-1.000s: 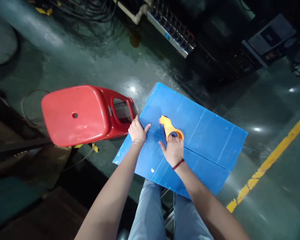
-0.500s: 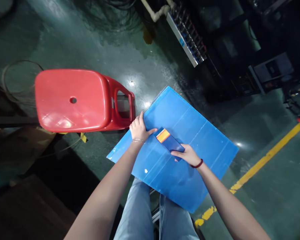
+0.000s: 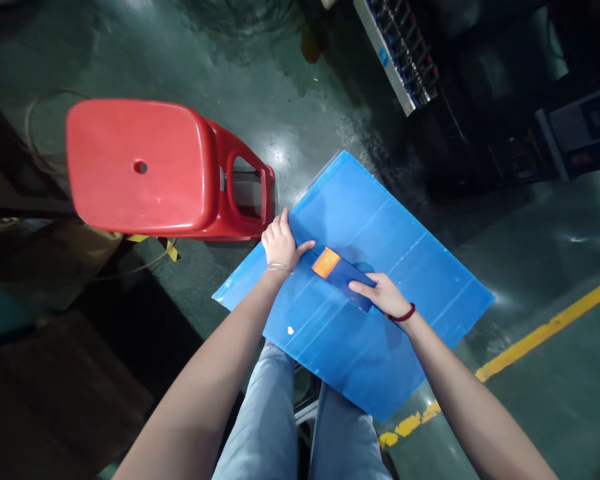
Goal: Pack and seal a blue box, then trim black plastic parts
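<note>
A blue plastic board (image 3: 420, 273) lies across my jeans-clad legs, its surface marked with pale parallel lines. My left hand (image 3: 281, 248) rests at its left edge, fingers stretched and thumb spread out to the right; I see nothing held in it. My right hand (image 3: 383, 293) grips the near end of a dark blue box with an orange end (image 3: 344, 279), thumb on top and fingers along the far side. The box is on or just over the board, its orange end pointing toward my left thumb. A small white scrap (image 3: 291, 331) sits on the board.
A red plastic stool (image 3: 145, 170) stands on the green floor, left of the board and close to its edge. A yellow floor line (image 3: 545, 330) runs at the right. Dark equipment with a metal rack (image 3: 395, 57) is at the upper right.
The box in my right hand has shifted slightly to the right and tilted, showing more of its orange end. My left hand keeps its place on the board's edge. The camera view has shifted.
</note>
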### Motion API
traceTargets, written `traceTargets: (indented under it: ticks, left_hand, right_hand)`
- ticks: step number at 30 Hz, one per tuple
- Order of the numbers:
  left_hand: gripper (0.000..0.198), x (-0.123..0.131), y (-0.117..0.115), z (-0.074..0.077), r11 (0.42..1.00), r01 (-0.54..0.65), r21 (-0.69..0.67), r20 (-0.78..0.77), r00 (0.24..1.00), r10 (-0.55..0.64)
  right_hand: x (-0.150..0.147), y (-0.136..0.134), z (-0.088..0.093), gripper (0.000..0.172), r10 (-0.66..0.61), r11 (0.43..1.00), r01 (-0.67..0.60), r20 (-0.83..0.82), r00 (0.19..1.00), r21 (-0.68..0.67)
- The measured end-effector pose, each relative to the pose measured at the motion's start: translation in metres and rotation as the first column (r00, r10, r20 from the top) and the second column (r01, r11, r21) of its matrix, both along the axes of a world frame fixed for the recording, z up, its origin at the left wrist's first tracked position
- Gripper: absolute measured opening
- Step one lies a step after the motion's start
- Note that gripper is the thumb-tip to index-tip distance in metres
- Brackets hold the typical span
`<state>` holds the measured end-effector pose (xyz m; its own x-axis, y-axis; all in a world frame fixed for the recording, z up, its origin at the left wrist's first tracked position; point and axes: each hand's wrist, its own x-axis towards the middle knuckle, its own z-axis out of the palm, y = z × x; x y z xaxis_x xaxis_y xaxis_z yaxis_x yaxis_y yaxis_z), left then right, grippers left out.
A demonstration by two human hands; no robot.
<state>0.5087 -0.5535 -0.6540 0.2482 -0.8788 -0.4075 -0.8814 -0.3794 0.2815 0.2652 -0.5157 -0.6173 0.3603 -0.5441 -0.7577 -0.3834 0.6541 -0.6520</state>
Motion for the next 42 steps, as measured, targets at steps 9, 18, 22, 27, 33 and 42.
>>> traceTargets:
  ticks: [9,18,22,27,33,42]
  left_hand:
    - [0.063,-0.001,0.011,0.031,0.981,-0.109,0.162,-0.641,0.744,0.189]
    - [0.036,0.008,0.007,0.037,0.798,-0.016,0.603,-0.666,0.541,0.514]
    - [0.026,0.004,0.006,0.038,0.752,0.004,0.659,-0.659,0.485,0.575]
    - [0.011,-0.007,0.01,0.023,0.734,0.022,0.679,-0.674,0.414,0.612]
    - [0.007,-0.029,0.029,-0.001,0.763,-0.002,0.647,-0.725,0.308,0.616]
    - [0.012,-0.056,0.042,-0.006,0.835,0.041,0.548,-0.815,0.253,0.522]
  right_hand:
    - [0.008,0.018,-0.002,0.049,-0.028,0.995,0.037,0.098,0.995,-0.092]
    - [0.005,0.022,-0.006,0.047,-0.015,0.99,0.03,0.11,0.994,-0.135]
    - [0.001,0.023,-0.005,0.043,-0.002,0.989,0.014,0.079,0.997,-0.15]
    - [-0.009,0.026,-0.006,0.046,0.048,0.984,-0.045,0.013,0.999,-0.174]
    - [-0.023,0.031,0.003,0.057,0.137,0.964,-0.173,-0.179,0.974,-0.201]
    - [-0.03,0.017,0.029,0.065,0.241,0.912,-0.343,-0.382,0.892,-0.224]
